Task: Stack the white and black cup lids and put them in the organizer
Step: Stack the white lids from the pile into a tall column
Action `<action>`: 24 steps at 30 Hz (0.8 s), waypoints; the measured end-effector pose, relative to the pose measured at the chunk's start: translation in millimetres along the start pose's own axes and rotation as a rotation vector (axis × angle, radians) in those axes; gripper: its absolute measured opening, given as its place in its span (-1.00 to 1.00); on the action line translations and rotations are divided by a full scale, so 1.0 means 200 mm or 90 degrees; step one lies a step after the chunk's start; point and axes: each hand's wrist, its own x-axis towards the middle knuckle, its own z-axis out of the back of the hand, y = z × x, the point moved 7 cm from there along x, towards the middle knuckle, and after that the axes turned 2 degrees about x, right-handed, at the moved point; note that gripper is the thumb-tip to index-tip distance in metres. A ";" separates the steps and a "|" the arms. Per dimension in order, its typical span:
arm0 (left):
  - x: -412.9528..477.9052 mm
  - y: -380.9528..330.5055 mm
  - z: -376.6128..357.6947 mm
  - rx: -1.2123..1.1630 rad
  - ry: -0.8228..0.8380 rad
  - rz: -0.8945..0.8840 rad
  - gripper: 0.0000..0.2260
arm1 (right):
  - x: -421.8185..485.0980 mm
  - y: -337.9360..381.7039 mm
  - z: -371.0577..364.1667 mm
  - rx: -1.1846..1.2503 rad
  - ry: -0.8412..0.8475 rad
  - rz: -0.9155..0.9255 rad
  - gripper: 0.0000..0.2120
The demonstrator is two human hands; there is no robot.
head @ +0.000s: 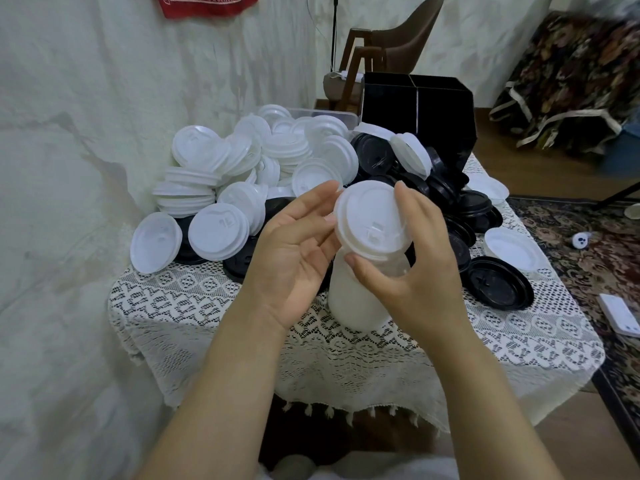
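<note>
White loose lids (221,168) heap on the left of the counter (346,351). They are thin plastic, likely light, a little slick and easy to crush, so best taken by the rim. Beside them the left grip (294,244) is spread wide, palm up, fingertips just at the top edge of the stack of white lids (360,303), holding nothing. That stack leans slightly at mid-counter, its foot seemingly resting there. The right grip (415,271) curls round its top, thumb below, fingers over the uppermost lid. Further right lie black lids (498,282); the organizer (440,109) stands behind, well apart.
</note>
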 end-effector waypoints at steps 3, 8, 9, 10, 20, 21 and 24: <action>0.00 -0.01 0.03 0.008 -0.027 -0.010 -0.63 | -0.01 -0.02 0.03 0.025 0.014 -0.033 -0.17; 0.00 -0.01 0.07 0.237 -0.087 -0.040 -0.71 | -0.04 -0.06 0.01 0.084 0.118 -0.087 -0.24; 0.01 0.00 0.07 0.277 -0.089 -0.040 -0.71 | -0.04 -0.07 0.01 0.086 0.137 -0.094 -0.25; 0.01 0.01 0.07 0.309 -0.087 -0.036 -0.72 | -0.05 -0.07 0.00 0.086 0.151 -0.098 -0.25; 0.02 0.10 0.08 0.503 -0.039 0.018 -0.71 | -0.10 -0.14 -0.03 0.074 0.189 -0.128 -0.27; 0.02 0.10 0.08 0.513 -0.035 0.019 -0.71 | -0.10 -0.15 -0.03 0.073 0.189 -0.130 -0.27; 0.02 0.11 0.07 0.520 -0.022 0.016 -0.71 | -0.11 -0.15 -0.04 0.080 0.192 -0.133 -0.25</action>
